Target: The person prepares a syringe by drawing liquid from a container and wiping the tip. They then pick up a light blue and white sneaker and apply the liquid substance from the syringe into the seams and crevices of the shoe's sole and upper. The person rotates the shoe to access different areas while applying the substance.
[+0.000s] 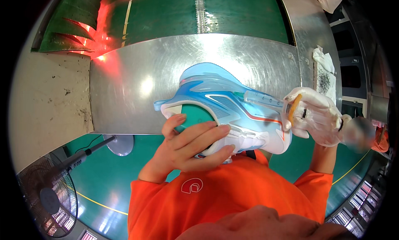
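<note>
A light-blue sports shoe (249,111) with white and red trim lies on its side above the metal bench's front edge. A green last (195,118) fills its opening. My bare left hand (189,146) is closed over the opening, fingers spread across the last and the laces side. My right hand (318,115), in a white glove, is closed around a slim clear plastic tool (264,99) whose greenish tip rests at the shoe's side. A yellow strip (294,108) shows at the gloved fingers; I cannot tell whether it belongs to the tool.
A brushed-metal bench (129,94) spans the front, with a green conveyor belt (166,20) beyond it. Red light glows under flaps (77,28) at far left. A stained pad with white cloth (324,76) lies right. A standing fan (49,198) is at lower left.
</note>
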Action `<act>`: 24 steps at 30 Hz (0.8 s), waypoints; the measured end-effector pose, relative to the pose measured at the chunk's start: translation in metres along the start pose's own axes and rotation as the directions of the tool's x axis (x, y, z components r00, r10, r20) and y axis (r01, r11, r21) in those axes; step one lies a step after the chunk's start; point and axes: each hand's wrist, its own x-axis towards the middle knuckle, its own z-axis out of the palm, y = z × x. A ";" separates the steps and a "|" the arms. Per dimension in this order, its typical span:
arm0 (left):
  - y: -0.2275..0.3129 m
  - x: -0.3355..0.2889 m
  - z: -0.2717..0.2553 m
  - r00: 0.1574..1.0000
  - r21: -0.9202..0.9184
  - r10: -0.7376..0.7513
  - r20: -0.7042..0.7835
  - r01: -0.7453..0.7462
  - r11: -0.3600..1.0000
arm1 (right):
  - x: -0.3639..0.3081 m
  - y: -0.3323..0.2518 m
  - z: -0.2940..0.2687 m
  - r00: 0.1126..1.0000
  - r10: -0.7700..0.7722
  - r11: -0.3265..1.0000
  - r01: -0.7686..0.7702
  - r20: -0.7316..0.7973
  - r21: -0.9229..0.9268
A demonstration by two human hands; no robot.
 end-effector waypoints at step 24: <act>0.010 0.012 -0.006 0.997 0.025 -0.057 0.042 0.056 0.998 | -0.028 -0.022 0.005 0.991 -0.083 0.981 0.099 0.101 -0.165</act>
